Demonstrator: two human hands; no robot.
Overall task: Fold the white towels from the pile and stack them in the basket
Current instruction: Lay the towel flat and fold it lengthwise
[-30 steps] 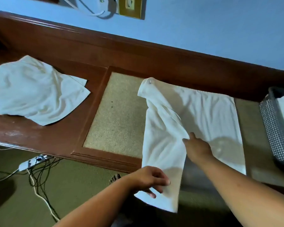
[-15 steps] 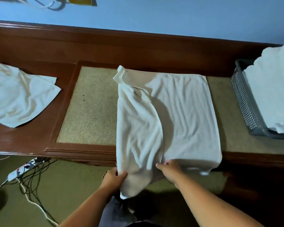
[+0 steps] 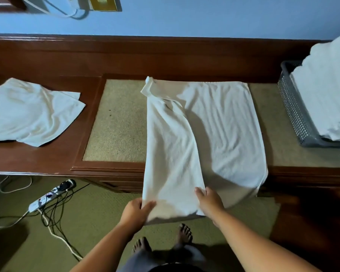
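A white towel (image 3: 222, 124) lies spread on the wooden bench (image 3: 37, 158), its left third folded over and its near end hanging past the front edge. My left hand (image 3: 134, 212) pinches the near left corner of the folded flap. My right hand (image 3: 209, 200) grips the flap's near right corner. At the far left lies a small pile of loose white towels (image 3: 28, 112). On the right stands a grey perforated basket (image 3: 294, 107) holding a stack of folded white towels (image 3: 326, 91).
The bench has a tan padded inset (image 3: 118, 122) and a raised wooden back against a blue wall. On the green carpet below lie a power strip (image 3: 51, 195) and tangled cables at the left. My bare feet (image 3: 163, 240) stand under the towel's hanging end.
Both hands came to the near end of the folded flap and took hold of its two corners. The flap now lies flatter and straighter. The camera view shifted to the right.
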